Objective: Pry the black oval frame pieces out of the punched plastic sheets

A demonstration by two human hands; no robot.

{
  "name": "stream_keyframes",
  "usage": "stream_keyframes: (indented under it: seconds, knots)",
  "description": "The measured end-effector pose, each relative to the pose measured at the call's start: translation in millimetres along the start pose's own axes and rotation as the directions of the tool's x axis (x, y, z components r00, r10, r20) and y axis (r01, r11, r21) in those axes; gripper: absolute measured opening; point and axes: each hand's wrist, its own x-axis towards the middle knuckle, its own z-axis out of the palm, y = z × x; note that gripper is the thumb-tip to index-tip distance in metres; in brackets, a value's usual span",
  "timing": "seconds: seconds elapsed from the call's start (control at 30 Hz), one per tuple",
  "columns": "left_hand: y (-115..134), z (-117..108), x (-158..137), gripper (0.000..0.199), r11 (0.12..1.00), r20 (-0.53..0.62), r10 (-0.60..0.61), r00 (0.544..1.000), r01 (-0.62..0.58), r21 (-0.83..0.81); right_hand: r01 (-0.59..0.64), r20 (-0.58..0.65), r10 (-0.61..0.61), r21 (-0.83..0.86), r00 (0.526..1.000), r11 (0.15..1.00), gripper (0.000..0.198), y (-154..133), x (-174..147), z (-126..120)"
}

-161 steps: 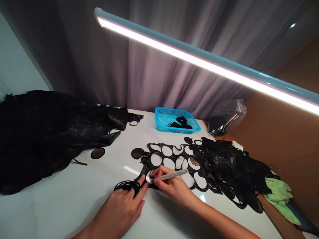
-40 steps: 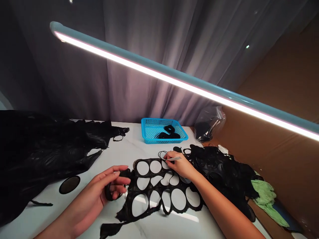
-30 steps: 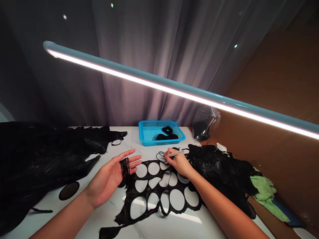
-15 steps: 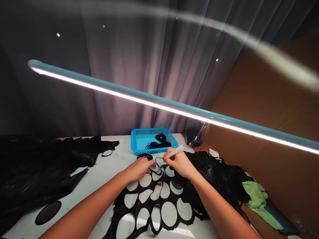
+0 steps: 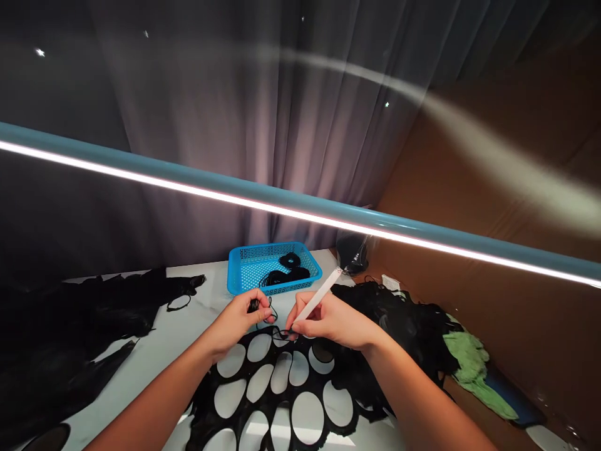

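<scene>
My left hand point(image 5: 253, 312) is closed around a small bundle of thin black cord point(image 5: 254, 305), with a loop of it sticking out past the fingertips. In my right hand point(image 5: 323, 318) is a white pen-like tool point(image 5: 320, 293), gripped like a pencil and slanting up to the right. Its tip is hidden by my fingers. A strand of cord runs between the two hands. Below them lies a black sheet full of round cut-out holes point(image 5: 286, 401), on the white table point(image 5: 162, 338).
Behind my hands stands a blue plastic basket point(image 5: 235, 275) with coils of black cord point(image 5: 290, 273) in it. Black fabric scraps point(image 5: 399, 326) are heaped on the right, beside a green cloth point(image 5: 467, 354). More black material point(image 5: 70, 351) covers the left. A lit tube lamp point(image 5: 291, 202) crosses above.
My left hand has lifted the bundle of cord off the table. My right hand has moved down and closer to the left, its tool now steeper. The view has shifted slightly right.
</scene>
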Motion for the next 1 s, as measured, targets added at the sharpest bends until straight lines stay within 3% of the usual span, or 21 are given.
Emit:
stream_keyframes:
  seconds: [0.1, 0.2, 0.27, 0.47, 0.57, 0.67, 0.77, 0.83, 0.87, 0.9, 1.0]
  knots:
    - [18.3, 9.9, -15.6, 0.028, 0.959, 0.062, -0.08, 0.995, 0.094, -0.267, 0.033, -0.018, -0.031, 0.139, 0.999, 0.99, 0.027, -1.8, 2.1, 6.7]
    - [31.9, 18.0, -25.2, 0.032, 0.739, 0.117, -0.172, 0.978, 0.206, -0.641, 0.069, -0.115, -0.052, 0.155, 0.992, 0.985, 0.031, -1.4, 4.9, 10.1]
    - [38.6, 20.6, -28.1, 0.029, 0.613, 0.112, -0.192, 0.975, 0.208, -0.762, 0.091, -0.171, -0.064, 0.152, 0.983, 0.984, 0.03, -1.1, 5.6, 11.8]
    - [51.8, 17.8, -32.5, 0.029, 0.502, 0.171, -0.209, 0.963, 0.255, -0.826, 0.125, -0.296, -0.097, 0.078, 0.95, 0.989, 0.025, 2.1, 5.7, 12.6]
    - [56.2, 14.7, -35.6, 0.041, 0.509, 0.221, -0.154, 0.963, 0.269, -0.818, 0.12, -0.45, -0.116, -0.02, 0.885, 0.993, 0.027, 7.2, 9.2, 8.4]
    - [60.0, 12.2, -39.4, 0.055, 0.573, 0.191, -0.036, 0.981, 0.176, -0.8, 0.155, -0.511, -0.134, 0.0, 0.849, 0.988, 0.024, 11.0, 12.6, 5.8]
    - [62.5, 10.8, -44.3, 0.066, 0.776, 0.072, 0.156, 0.985, -0.077, -0.626, 0.16, -0.42, -0.075, 0.172, 0.905, 0.972, 0.032, 11.6, 13.2, 7.9]
    - [62.2, 11.8, -47.6, 0.07, 0.913, 0.078, 0.339, 0.937, -0.308, -0.268, 0.143, -0.336, -0.039, 0.291, 0.941, 0.946, 0.033, 11.3, 12.6, 10.9]
    - [61.2, 13.3, -48.9, 0.072, 0.908, 0.13, 0.418, 0.899, -0.416, -0.038, 0.135, -0.305, -0.029, 0.333, 0.952, 0.933, 0.032, 11.2, 12.4, 12.4]
    - [59.4, 15.4, -49.9, 0.075, 0.845, 0.198, 0.47, 0.86, -0.504, 0.179, 0.134, -0.29, -0.026, 0.359, 0.957, 0.923, 0.033, 11.3, 12.2, 13.5]
    - [50.4, 24.4, -49.9, 0.086, 0.554, 0.344, 0.511, 0.788, -0.608, 0.569, 0.136, -0.321, -0.013, 0.364, 0.947, 0.922, 0.037, 11.9, 12.1, 14.6]
